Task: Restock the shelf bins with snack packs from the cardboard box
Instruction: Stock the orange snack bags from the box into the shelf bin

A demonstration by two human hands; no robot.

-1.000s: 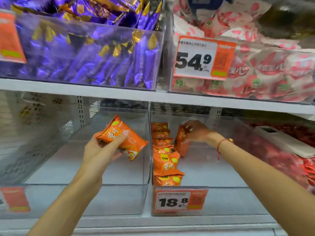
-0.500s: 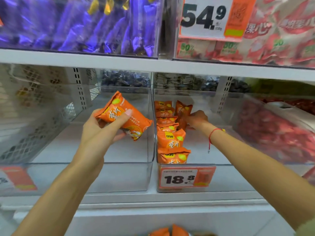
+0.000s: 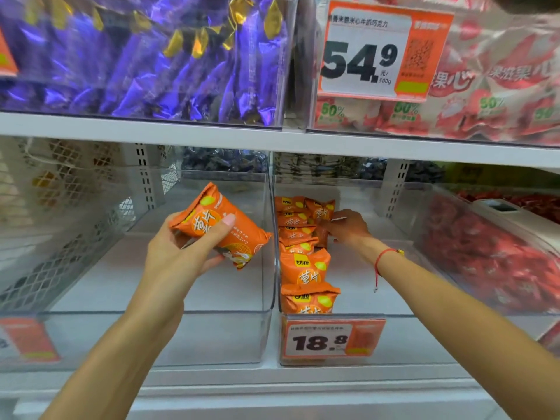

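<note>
Right hand's fingers (image 3: 328, 230) behind orange packs (image 3: 304, 237).

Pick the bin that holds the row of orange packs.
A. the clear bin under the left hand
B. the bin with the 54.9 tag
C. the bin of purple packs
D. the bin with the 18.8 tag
D: the orange packs stand in a row inside the bin whose front carries the 18.8 tag.

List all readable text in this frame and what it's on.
"54.9", "元/500g": upper orange price tag; its header line and QR code are too blurred.
"18.8": lower price tag on the clear bin.
"50%": pink packs above.
"薯片": orange snack pack; other print too small.
</note>
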